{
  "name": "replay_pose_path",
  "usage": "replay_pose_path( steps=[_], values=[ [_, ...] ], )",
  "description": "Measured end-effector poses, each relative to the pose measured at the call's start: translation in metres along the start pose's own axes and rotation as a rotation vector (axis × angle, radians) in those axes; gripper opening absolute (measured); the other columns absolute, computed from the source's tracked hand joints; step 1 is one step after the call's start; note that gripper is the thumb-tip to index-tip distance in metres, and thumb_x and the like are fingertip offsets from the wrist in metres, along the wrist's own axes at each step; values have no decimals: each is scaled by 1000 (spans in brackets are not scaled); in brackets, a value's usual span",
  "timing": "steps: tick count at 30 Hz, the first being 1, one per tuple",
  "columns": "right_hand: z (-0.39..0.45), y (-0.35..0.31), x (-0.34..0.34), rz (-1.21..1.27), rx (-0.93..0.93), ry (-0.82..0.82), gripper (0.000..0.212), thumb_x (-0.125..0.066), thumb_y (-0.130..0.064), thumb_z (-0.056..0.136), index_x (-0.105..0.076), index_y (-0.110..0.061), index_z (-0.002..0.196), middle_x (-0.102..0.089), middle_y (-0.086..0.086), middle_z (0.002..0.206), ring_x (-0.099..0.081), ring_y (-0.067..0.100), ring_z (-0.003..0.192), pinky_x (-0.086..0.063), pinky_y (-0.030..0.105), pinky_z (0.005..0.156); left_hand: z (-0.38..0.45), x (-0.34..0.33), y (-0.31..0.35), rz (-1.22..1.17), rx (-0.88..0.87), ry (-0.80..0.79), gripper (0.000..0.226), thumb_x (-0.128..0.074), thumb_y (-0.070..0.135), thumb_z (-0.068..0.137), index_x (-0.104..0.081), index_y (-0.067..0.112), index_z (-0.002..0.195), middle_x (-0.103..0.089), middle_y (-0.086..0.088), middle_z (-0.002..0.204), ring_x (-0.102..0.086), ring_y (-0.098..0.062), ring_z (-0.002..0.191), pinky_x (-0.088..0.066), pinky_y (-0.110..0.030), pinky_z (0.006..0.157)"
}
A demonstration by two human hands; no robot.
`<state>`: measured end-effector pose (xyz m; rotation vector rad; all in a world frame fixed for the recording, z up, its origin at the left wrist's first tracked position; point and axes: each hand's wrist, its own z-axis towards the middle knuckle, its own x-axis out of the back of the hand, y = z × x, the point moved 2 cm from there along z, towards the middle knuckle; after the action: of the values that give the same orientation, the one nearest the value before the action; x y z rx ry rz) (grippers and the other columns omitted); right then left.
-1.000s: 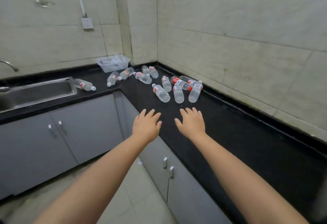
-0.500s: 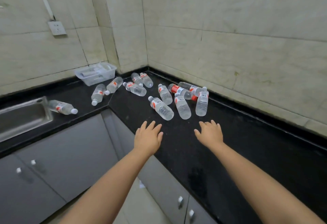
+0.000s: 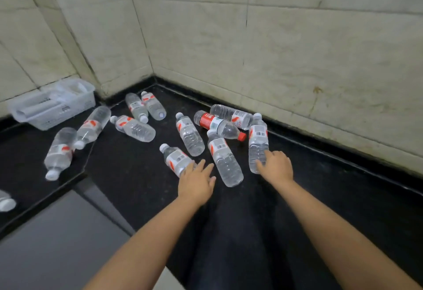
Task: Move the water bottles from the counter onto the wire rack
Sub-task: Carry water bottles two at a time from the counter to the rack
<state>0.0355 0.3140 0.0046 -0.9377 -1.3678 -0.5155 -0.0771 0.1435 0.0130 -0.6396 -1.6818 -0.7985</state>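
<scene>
In the head view, the water bottles [image 3: 190,137] are seen lying scattered on the black desk [image 3: 128,170], each flat, uncurled hand, left hand [image 3: 196,181] and right hand [image 3: 275,163], is laid on one, and rolling could be caused by an incomplete grip.

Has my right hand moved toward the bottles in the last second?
Yes. The right hand has moved forward along the counter toward the wall; its fingers now lie on the rightmost bottle.
</scene>
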Motion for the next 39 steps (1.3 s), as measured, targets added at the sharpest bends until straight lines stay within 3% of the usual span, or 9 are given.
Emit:
replay_pose_path(
  steps=[7,10,15,22,28,31,35,39],
  values=[
    [80,-29,-23,211,-267,-26,74,-61,-40,83,-23,-15,141,-40,16,132,-44,33,121,-43,42,95,125,-15,-4,-187,-143,-87,51,-37,33,96,-26,15,143,-22,-10,153,-18,-29,141,-16,-35,117],
    [112,-36,-31,238,-349,-32,84,-65,-36,80,-13,-20,144,-33,17,137,-42,36,122,-43,43,95,161,-23,3,-285,-122,-98,56,-41,37,94,-24,17,143,-11,-11,156,-5,-29,145,-10,-38,119],
    [127,-29,-34,328,-408,-61,86,-64,-26,78,-10,-33,144,-38,19,132,-46,39,117,-43,41,92,180,-35,8,-323,-54,-90,60,-48,38,88,-29,16,141,-8,-8,156,1,-30,144,-18,-48,114],
    [44,-19,-48,98,-441,-186,82,-61,-33,82,-9,-29,146,-32,12,139,-40,33,124,-43,42,94,176,-38,2,-353,-159,-62,61,-54,29,85,-35,8,138,-17,-17,152,-5,-34,142,-15,-46,114],
    [-50,-10,-39,155,-616,-246,80,-65,-30,77,-17,-27,142,-38,9,129,-48,33,116,-44,37,84,130,-43,19,-345,-544,-278,92,-25,52,55,-41,11,136,-23,-10,152,-8,-28,143,-13,-42,116],
    [-90,-10,-36,128,-710,-268,68,-65,-28,76,-28,-19,132,-43,11,122,-48,34,112,-43,36,83,100,-51,34,-358,-667,-446,88,-45,41,62,-27,11,142,-19,-6,154,-7,-23,144,-9,-35,117],
    [-110,-14,-44,140,-769,-131,60,-63,-30,81,-34,-9,129,-39,16,127,-38,35,120,-42,39,92,75,-58,43,-307,-559,-609,99,-66,22,74,1,18,147,12,-6,156,9,-27,144,-10,-38,117],
    [-98,-11,-52,87,-729,-174,79,-64,-32,80,-18,-25,143,-30,12,140,-39,35,124,-43,43,95,74,-56,50,-238,-379,-541,82,-64,29,79,-12,24,143,-8,-16,151,-15,-34,137,-30,-45,107]
  ],
)
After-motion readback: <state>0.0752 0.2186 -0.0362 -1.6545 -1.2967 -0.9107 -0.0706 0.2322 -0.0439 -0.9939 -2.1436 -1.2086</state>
